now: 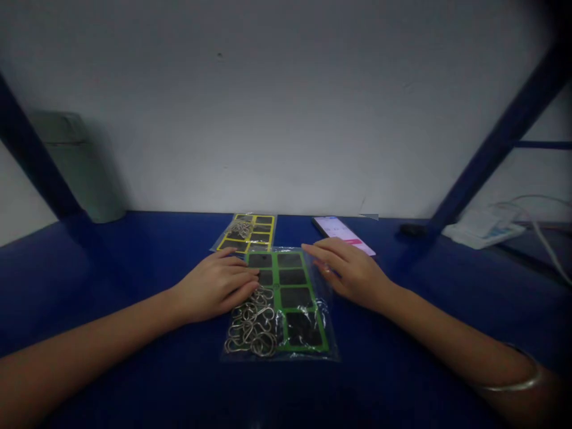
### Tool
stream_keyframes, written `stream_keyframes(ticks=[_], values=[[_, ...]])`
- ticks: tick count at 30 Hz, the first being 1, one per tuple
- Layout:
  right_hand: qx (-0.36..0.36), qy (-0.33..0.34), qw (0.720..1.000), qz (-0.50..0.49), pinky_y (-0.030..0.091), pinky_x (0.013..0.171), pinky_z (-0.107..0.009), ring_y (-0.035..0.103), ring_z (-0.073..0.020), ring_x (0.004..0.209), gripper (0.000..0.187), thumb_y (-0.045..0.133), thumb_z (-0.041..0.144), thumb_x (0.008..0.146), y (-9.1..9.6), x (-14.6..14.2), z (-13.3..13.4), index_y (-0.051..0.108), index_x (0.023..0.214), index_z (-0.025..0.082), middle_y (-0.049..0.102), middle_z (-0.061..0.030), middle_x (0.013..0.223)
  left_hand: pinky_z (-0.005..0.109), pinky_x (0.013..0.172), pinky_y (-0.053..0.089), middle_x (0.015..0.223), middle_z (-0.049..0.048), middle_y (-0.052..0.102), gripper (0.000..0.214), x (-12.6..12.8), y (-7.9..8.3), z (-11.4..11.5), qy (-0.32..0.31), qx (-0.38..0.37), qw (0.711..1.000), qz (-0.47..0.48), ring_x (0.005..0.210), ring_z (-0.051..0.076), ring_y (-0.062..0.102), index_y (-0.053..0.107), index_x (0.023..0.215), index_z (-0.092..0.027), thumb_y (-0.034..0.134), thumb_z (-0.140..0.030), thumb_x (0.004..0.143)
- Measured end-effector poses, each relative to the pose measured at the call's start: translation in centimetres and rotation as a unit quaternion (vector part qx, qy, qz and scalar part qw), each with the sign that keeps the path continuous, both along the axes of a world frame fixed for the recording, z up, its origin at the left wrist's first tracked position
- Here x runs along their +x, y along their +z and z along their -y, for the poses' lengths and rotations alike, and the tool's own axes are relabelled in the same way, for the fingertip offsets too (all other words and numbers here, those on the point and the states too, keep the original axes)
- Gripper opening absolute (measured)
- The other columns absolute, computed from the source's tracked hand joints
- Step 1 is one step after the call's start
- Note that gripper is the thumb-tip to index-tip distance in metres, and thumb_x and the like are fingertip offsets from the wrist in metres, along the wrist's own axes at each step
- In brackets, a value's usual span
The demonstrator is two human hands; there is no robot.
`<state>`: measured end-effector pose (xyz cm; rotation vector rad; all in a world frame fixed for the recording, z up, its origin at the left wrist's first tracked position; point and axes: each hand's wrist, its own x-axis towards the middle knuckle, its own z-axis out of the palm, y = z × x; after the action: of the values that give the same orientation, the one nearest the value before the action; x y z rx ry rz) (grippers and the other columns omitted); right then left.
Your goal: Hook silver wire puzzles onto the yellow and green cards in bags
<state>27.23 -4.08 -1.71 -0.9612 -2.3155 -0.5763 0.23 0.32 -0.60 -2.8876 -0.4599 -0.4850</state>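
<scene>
**Green-framed bag (300, 296) under left hand**

Left hand (214, 286) lies flat on it, open, not clamped. Right hand (346, 273) open, at its upper right edge, well apart from left. Bent wire rings (250, 328) inside, lower left. Yellow-framed bag (245, 233) at 12 o'clock; phone (344, 234) at 1, screen text unreadable.

Shiny metal rings (250, 328) lie inside a glossy clear plastic bag (313, 356) on a smooth blue-painted tabletop (134, 256).
</scene>
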Motion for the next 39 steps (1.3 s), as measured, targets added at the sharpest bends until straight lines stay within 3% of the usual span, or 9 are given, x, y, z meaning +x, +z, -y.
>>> stream_keyframes(ticks=[4, 8, 13, 16, 20, 25, 30, 35, 39], values=[[0.020, -0.089, 0.993, -0.069, 0.043, 0.053, -0.026, 0.053, -0.0133, 0.058, 0.036, 0.047, 0.026, 0.081, -0.3, -0.3, 0.4, 0.046, 0.115, 0.016, 0.057, -0.0015, 0.066, 0.042, 0.092, 0.032, 0.102, 0.0010, 0.063, 0.026, 0.0, -0.2, 0.0, 0.009, 0.005, 1.000, 0.014, 0.089, 0.018, 0.058, 0.059, 0.098, -0.020, 0.035, -0.026, 0.089], [-0.095, -0.125, 0.967, -0.199, 0.038, 0.043, -0.021, 0.043, -0.0091, 0.039, 0.052, 0.051, 0.031, 0.077, -0.3, -0.7, 0.6, 0.036, 0.123, 0.014, 0.046, 0.0079, 0.047, 0.042, 0.092, 0.032, 0.100, 0.0014, 0.064, 0.025, 0.1, -0.2, 0.0, 0.009, 0.006, 1.000, 0.019, 0.088, 0.017, 0.058, 0.060, 0.096, -0.019, 0.037, -0.025, 0.088], [-0.167, 0.000, 0.955, -0.246, 0.046, 0.073, -0.033, 0.059, -0.0146, 0.070, 0.056, 0.049, 0.021, 0.077, -0.1, -0.9, 0.6, 0.027, 0.128, 0.019, 0.062, -0.0006, 0.075, 0.042, 0.091, 0.033, 0.098, 0.0016, 0.064, 0.025, 0.2, -0.1, -0.1, 0.026, -0.001, 1.000, 0.010, 0.089, 0.017, 0.058, 0.060, 0.096, -0.019, 0.037, -0.025, 0.088], [-0.201, 0.027, 0.960, -0.193, 0.040, 0.086, -0.040, 0.057, -0.0190, 0.092, 0.062, 0.047, 0.018, 0.077, -0.2, -0.8, 0.7, 0.019, 0.132, 0.023, 0.062, -0.0052, 0.095, 0.042, 0.091, 0.034, 0.096, 0.0019, 0.064, 0.025, 0.4, -0.1, -0.1, 0.041, -0.006, 0.999, 0.004, 0.089, 0.017, 0.058, 0.060, 0.094, -0.019, 0.036, -0.025, 0.088], [-0.286, 0.041, 0.951, -0.113, 0.039, 0.090, -0.040, 0.050, -0.0206, 0.105, 0.073, 0.045, 0.011, 0.074, -0.4, -0.6, 0.9, 0.008, 0.135, 0.025, 0.055, -0.0061, 0.114, 0.041, 0.090, 0.034, 0.096, 0.0026, 0.064, 0.026, 0.5, -0.2, 0.0, 0.051, -0.003, 0.999, -0.003, 0.090, 0.017, 0.058, 0.059, 0.096, -0.019, 0.035, -0.027, 0.088], [-0.282, 0.037, 0.952, -0.110, 0.038, 0.092, -0.040, 0.049, -0.0202, 0.107, 0.075, 0.049, 0.012, 0.073, -0.3, -0.5, 0.8, 0.009, 0.135, 0.025, 0.056, -0.0043, 0.113, 0.040, 0.090, 0.034, 0.097, 0.0031, 0.063, 0.026, 0.5, -0.1, 0.0, 0.043, 0.002, 0.999, -0.003, 0.090, 0.017, 0.057, 0.059, 0.096, -0.019, 0.035, -0.027, 0.088], [-0.257, 0.083, 0.958, -0.092, 0.039, 0.092, -0.039, 0.047, -0.0174, 0.110, 0.074, 0.046, 0.010, 0.076, -0.4, -1.2, 0.8, 0.005, 0.135, 0.027, 0.057, -0.0019, 0.115, 0.039, 0.090, 0.034, 0.098, 0.0033, 0.062, 0.025, 0.6, 0.1, 0.0, 0.038, -0.011, 0.999, -0.008, 0.092, 0.018, 0.056, 0.058, 0.097, -0.019, 0.035, -0.026, 0.088], [-0.245, 0.112, 0.958, -0.093, 0.042, 0.091, -0.035, 0.048, -0.0138, 0.109, 0.076, 0.040, 0.002, 0.074, -0.4, -1.6, 1.0, 0.000, 0.135, 0.024, 0.061, 0.0004, 0.109, 0.036, 0.091, 0.036, 0.106, 0.0056, 0.057, 0.025, 0.5, 0.0, -0.5, 0.038, -0.056, 0.998, 0.003, 0.101, 0.018, 0.051, 0.054, 0.103, -0.017, 0.038, -0.028, 0.087], [-0.272, 0.114, 0.949, -0.112, 0.043, 0.090, -0.034, 0.053, -0.0139, 0.103, 0.077, 0.043, 0.002, 0.071, -0.4, -1.1, 1.1, 0.005, 0.135, 0.023, 0.063, -0.0002, 0.105, 0.033, 0.094, 0.035, 0.121, 0.0060, 0.048, 0.033, -0.3, 0.1, -1.4, -0.004, -0.109, 0.993, -0.041, 0.111, 0.017, 0.044, 0.047, 0.114, -0.019, 0.042, -0.035, 0.086]])
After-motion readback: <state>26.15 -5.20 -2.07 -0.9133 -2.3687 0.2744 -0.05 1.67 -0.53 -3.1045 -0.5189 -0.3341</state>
